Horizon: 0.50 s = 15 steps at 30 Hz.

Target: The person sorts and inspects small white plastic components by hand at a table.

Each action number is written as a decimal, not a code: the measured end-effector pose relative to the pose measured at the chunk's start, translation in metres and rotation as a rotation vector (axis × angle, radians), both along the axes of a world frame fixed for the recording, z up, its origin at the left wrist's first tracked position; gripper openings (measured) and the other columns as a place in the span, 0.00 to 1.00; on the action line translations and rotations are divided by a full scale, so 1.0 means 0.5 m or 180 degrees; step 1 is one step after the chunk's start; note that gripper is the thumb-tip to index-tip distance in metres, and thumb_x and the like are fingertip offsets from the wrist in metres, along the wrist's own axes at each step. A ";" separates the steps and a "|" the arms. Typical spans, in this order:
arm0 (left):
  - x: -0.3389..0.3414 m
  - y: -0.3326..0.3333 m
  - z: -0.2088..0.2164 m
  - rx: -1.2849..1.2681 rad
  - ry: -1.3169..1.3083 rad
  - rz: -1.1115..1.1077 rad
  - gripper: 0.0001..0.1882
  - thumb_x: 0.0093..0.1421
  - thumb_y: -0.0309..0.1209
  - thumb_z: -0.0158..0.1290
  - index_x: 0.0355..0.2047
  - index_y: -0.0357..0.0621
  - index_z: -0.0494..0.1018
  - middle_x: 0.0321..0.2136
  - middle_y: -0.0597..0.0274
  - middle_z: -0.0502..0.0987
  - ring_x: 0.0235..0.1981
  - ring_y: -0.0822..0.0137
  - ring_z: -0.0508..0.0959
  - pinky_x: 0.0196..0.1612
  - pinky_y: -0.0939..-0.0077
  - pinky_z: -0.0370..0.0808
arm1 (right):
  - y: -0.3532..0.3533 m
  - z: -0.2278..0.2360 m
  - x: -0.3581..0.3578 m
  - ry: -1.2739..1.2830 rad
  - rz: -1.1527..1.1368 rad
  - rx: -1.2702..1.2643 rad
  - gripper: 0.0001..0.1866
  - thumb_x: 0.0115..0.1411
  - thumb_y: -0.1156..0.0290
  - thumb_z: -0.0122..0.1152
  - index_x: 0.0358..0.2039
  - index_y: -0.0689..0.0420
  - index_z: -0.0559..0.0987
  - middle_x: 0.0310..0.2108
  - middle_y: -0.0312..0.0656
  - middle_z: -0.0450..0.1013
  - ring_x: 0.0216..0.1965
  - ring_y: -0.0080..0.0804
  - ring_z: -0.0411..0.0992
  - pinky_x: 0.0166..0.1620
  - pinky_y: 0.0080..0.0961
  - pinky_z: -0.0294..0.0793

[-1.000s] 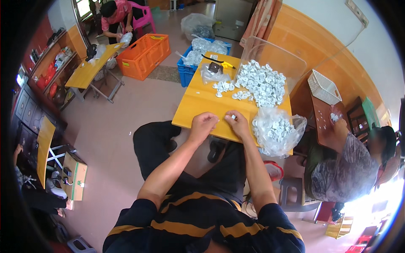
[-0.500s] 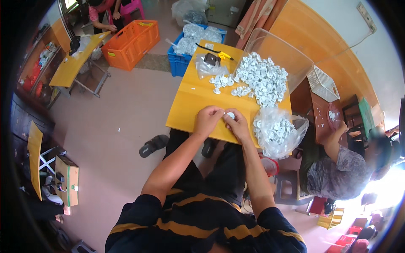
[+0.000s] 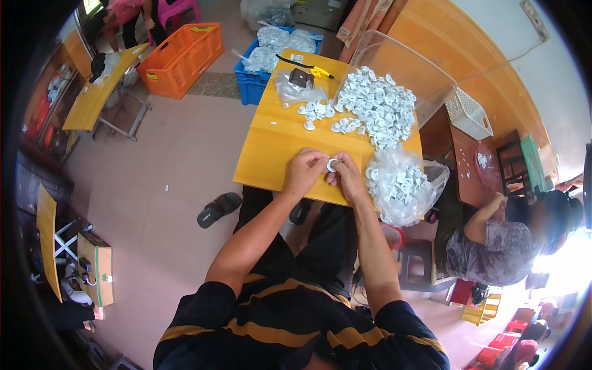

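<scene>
Over the near edge of the yellow table (image 3: 265,157), my two hands meet. Pinched between the thumb and fingers of my right hand (image 3: 347,177) is a small white round plastic piece (image 3: 333,164). My left hand (image 3: 304,172) is closed, its fingertips pressed together against the piece's left side; anything in them is hidden. Beyond my hands lies a big heap of similar white pieces (image 3: 379,105), partly inside a clear bin (image 3: 431,77). Two small groups of loose pieces (image 3: 316,111) lie left of the heap. A clear plastic bag (image 3: 401,185) full of white pieces rests beside my right hand.
A yellow cutter (image 3: 320,73), a dark block (image 3: 301,77) and a plastic bag sit at the table's far left. Behind stand a blue crate (image 3: 250,86) of bagged pieces and an orange crate (image 3: 179,61). To the right, a person (image 3: 493,246) sits at a brown table (image 3: 468,172).
My hands stay together at the table edge; the white piece has turned and shows more of its ring. The view has shifted slightly. The person at the far left now stands more upright.
</scene>
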<state>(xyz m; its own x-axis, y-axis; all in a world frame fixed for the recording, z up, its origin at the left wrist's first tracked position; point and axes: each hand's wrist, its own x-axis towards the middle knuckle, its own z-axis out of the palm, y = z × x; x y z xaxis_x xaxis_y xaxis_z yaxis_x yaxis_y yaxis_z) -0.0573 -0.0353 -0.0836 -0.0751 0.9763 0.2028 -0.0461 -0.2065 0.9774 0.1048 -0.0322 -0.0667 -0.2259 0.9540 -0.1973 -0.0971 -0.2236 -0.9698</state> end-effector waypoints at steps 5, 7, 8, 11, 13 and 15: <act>0.001 0.006 -0.017 0.0189 0.0147 0.0040 0.08 0.60 0.27 0.61 0.36 0.35 0.81 0.35 0.58 0.81 0.34 0.67 0.82 0.40 0.75 0.78 | 0.000 -0.003 0.006 0.0290 -0.0046 -0.0097 0.14 0.69 0.71 0.47 0.51 0.61 0.76 0.37 0.41 0.77 0.29 0.24 0.75 0.32 0.19 0.73; 0.005 0.007 -0.015 0.0247 0.0195 0.0108 0.07 0.59 0.27 0.61 0.35 0.35 0.81 0.34 0.58 0.81 0.34 0.65 0.82 0.40 0.74 0.78 | 0.003 -0.013 0.018 0.0331 -0.0065 -0.0119 0.16 0.68 0.72 0.47 0.52 0.62 0.76 0.38 0.41 0.77 0.30 0.25 0.76 0.34 0.19 0.74; 0.007 0.007 -0.015 0.0250 0.0206 0.0079 0.07 0.59 0.27 0.61 0.35 0.35 0.81 0.34 0.58 0.81 0.34 0.65 0.82 0.40 0.74 0.78 | 0.006 -0.018 0.022 0.0358 -0.0005 -0.0129 0.18 0.67 0.74 0.46 0.55 0.64 0.75 0.40 0.43 0.77 0.33 0.27 0.77 0.36 0.21 0.76; 0.009 0.008 -0.012 0.0415 0.0368 0.0109 0.07 0.59 0.27 0.61 0.35 0.36 0.81 0.34 0.57 0.80 0.35 0.63 0.82 0.40 0.73 0.78 | 0.007 -0.021 0.028 0.0417 0.0064 -0.0144 0.21 0.67 0.76 0.46 0.59 0.65 0.73 0.44 0.46 0.77 0.37 0.32 0.80 0.42 0.23 0.80; 0.004 0.009 -0.015 0.0476 0.0384 0.0145 0.06 0.60 0.27 0.61 0.35 0.36 0.81 0.35 0.57 0.80 0.35 0.63 0.82 0.41 0.73 0.79 | 0.004 -0.016 0.021 0.0448 0.0090 -0.0164 0.22 0.67 0.77 0.47 0.61 0.66 0.72 0.46 0.47 0.77 0.40 0.34 0.80 0.45 0.25 0.81; 0.002 0.011 -0.016 0.0452 0.0363 0.0113 0.06 0.60 0.27 0.60 0.34 0.36 0.81 0.35 0.57 0.80 0.35 0.63 0.82 0.41 0.73 0.79 | 0.003 -0.012 0.022 0.0403 0.0208 -0.0147 0.23 0.69 0.76 0.48 0.63 0.66 0.70 0.49 0.47 0.76 0.43 0.35 0.80 0.49 0.25 0.80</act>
<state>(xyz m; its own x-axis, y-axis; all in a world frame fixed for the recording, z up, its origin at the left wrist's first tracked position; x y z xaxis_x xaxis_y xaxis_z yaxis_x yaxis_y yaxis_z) -0.0562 -0.0297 -0.0913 -0.0776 0.9345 0.3475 0.0731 -0.3423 0.9367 0.1158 -0.0309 -0.0728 -0.3131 0.9270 -0.2065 -0.2019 -0.2774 -0.9393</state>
